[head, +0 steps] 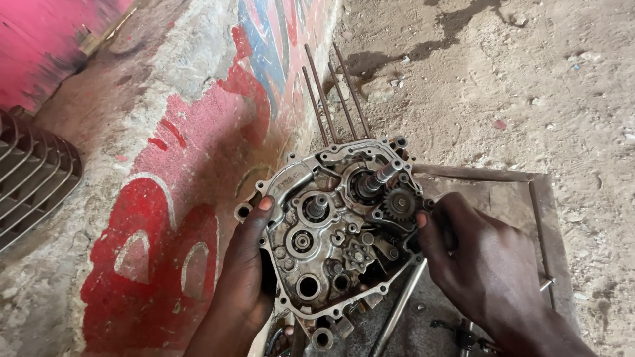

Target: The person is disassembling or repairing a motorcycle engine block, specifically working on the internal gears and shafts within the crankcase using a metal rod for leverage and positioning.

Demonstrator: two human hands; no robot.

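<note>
Both hands' fingers around engine crankcase

A painted wall in red, white and blue ran along the left. A finned metal part lay at the far left edge. Sandy ground stretched to the right, and a flat metal frame rested on it.

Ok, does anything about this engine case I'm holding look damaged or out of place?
Nothing looks broken. The engine case is grimy and open, gears and shafts exposed, held tilted between the left hand and right hand. Four long studs stick out of its far end, slightly splayed.
</note>
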